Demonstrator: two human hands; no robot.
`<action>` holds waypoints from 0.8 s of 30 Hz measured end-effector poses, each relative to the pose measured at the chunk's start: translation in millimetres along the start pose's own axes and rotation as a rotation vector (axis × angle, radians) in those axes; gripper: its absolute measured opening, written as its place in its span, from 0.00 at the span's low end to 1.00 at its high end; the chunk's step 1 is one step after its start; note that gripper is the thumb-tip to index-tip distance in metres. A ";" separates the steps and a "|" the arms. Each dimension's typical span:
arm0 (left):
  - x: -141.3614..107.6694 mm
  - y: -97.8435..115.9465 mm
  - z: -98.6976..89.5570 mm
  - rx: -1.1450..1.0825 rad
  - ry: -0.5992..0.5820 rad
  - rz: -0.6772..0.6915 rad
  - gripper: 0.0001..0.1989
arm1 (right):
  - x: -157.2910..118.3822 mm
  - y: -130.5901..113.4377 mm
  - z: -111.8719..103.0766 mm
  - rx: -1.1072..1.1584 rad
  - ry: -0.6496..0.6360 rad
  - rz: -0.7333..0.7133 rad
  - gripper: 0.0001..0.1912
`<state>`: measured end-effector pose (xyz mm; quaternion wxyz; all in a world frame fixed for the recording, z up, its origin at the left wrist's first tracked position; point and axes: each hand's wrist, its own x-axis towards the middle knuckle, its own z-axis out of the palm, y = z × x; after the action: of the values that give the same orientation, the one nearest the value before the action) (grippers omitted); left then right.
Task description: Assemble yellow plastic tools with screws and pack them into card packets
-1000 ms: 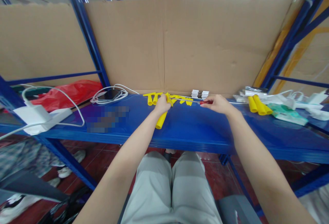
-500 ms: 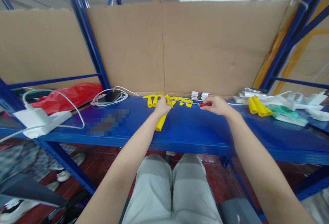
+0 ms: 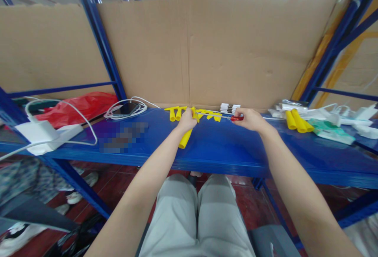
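My left hand point(image 3: 187, 121) is closed around a yellow T-shaped plastic handle point(image 3: 185, 140), whose round tube points down toward me over the blue shelf. In my closed right hand point(image 3: 249, 119) is a screwdriver point(image 3: 237, 118) with a red handle. Its thin metal shaft reaches left to the head of the yellow piece; the exact contact of the tip is too small to tell. Two more yellow T-shaped handles point(image 3: 172, 114) lie just left of my left hand. Several small yellow pieces point(image 3: 217, 117) lie in a row behind the screwdriver shaft.
White and black small parts point(image 3: 229, 108) stand stacked near the cardboard wall point(image 3: 236, 52). Yellow tubes point(image 3: 299, 122) and a green plastic packet point(image 3: 332, 131) lie at right. Coiled white cable point(image 3: 126, 111), a red bag point(image 3: 79, 109) and a white charger point(image 3: 39, 135) occupy the left.
My view has tilted slightly. Both hands keep their grips and stay in almost the same place, with the screwdriver shaft still at the yellow handle's head.
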<state>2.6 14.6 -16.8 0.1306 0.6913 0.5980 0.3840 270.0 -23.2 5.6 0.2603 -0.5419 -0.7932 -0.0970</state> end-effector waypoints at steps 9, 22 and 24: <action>0.9 1.0 -1.6 0.011 0.001 -0.024 0.15 | 0.7 0.7 2.1 0.122 -0.114 -0.037 0.09; -0.8 2.0 -2.4 -0.018 -0.030 -0.050 0.14 | -0.3 1.4 0.4 0.057 0.000 -0.015 0.08; -0.3 1.6 -2.2 -0.017 -0.033 -0.045 0.14 | -1.3 0.9 -1.4 0.052 -0.031 -0.022 0.09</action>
<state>2.2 13.2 -14.5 0.1551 0.6828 0.6077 0.3747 271.6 -24.4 6.0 0.2611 -0.5277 -0.8052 -0.0706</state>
